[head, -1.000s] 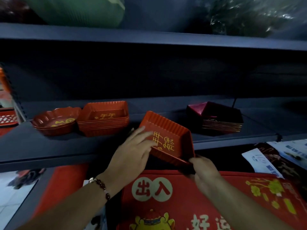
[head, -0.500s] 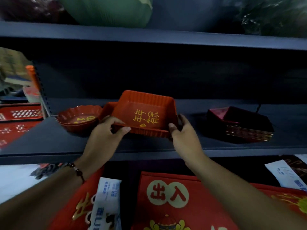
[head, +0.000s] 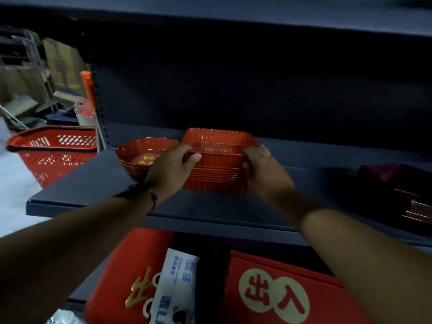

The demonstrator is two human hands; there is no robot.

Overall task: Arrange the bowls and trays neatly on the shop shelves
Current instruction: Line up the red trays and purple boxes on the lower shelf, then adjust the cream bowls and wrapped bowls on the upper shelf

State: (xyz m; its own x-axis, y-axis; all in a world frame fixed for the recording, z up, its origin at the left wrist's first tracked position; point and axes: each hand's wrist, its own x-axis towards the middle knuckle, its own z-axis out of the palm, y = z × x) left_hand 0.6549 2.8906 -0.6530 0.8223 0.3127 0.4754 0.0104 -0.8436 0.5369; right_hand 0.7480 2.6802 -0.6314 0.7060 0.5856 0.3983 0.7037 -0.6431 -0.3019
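The left hand (head: pixel 173 167) grips the near left corner of the top red tray (head: pixel 217 146), thumb curled over the rim and the other fingers hidden behind the wall; the right hand (head: pixel 261 167) holds the near right corner the same way, fingers wrapped down the side. That tray sits on, or almost on, the stack of red trays (head: pixel 215 181) that stands on the dark shelf (head: pixel 98 181), and whether it is fully seated cannot be told through the blur. The step in hand looks like nesting it home, so it seems wise to press both corners down evenly, so the ribbed walls slide into those below rather than jam on one side, and to square the edges with the stack before letting go. The scalloped red bowl (head: pixel 142 155) stands just beside the stack on the left, close to the left wrist, so a careless withdrawal could knock it. A pile of dark maroon trays (head: pixel 397 183) lies well apart to the right, and a red basket (head: pixel 53 146) stands beyond the shelf end.
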